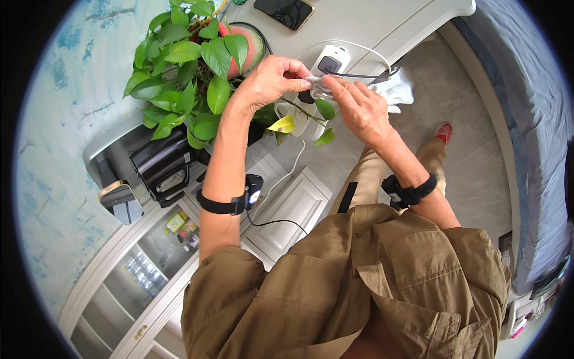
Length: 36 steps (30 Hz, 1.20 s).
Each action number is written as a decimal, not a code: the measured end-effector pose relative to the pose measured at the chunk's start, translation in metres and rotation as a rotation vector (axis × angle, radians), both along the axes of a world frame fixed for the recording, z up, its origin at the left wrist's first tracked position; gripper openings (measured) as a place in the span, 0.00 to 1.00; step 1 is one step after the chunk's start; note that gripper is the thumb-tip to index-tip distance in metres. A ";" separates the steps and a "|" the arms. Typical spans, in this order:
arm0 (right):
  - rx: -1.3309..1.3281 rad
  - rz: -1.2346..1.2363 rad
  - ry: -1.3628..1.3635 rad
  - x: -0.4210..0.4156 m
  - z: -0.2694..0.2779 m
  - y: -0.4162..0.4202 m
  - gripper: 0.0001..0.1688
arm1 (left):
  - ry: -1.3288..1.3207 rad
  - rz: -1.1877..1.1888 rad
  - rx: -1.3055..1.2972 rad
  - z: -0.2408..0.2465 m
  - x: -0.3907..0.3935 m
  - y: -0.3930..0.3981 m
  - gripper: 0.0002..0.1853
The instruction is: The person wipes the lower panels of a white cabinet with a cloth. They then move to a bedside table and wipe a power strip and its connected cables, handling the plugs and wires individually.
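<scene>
My left hand (269, 80) pinches the edge of a bunched whitish knit cloth (321, 89) between thumb and fingertips. On the other side, my right hand (362, 107) grips the same cloth, its fingers bent over it. White finger-like ends of what looks like a knit glove (397, 93) stick out beyond my right hand; whether they join the bunched part is hidden. Beneath both hands lies a white power strip (343, 54) with dark plugs in it. A trailing pothos stem with a yellow leaf (282, 124) crosses the strip's lower part.
A pothos plant (184, 51) in a reddish pot (244, 49) stands left of my hands. A smartphone (285, 13) lies on the white tabletop (385, 22). A black kettle (159, 166) sits further left. Cords hang near a white cabinet door (289, 211); a blue-covered bed (533, 112) borders the right.
</scene>
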State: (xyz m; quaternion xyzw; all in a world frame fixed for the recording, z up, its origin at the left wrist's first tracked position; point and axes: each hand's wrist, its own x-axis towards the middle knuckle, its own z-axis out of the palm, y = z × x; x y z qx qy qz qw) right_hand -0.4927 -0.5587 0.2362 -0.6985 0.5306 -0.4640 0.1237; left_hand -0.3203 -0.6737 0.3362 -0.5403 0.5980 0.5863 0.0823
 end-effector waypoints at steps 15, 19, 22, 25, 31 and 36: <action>0.932 -0.039 -0.588 0.002 -0.027 -0.011 0.17 | -0.319 0.211 -0.355 -0.093 -0.001 0.005 0.10; 0.719 -0.126 -0.312 0.009 -0.027 -0.012 0.11 | -0.376 0.110 -0.456 -0.077 -0.009 0.007 0.09; 0.597 -0.137 -0.254 0.013 -0.034 -0.015 0.07 | -0.383 0.080 -0.471 -0.072 -0.019 0.011 0.09; 0.526 -0.110 -0.190 0.014 -0.034 -0.015 0.05 | -0.300 0.194 -0.341 -0.089 -0.001 0.009 0.10; 0.499 -0.032 -0.258 0.005 -0.031 -0.019 0.08 | -0.381 0.033 -0.512 -0.085 0.000 0.007 0.11; 0.516 -0.043 -0.267 0.012 -0.030 -0.020 0.09 | -0.453 -0.016 -0.607 -0.086 -0.006 0.010 0.11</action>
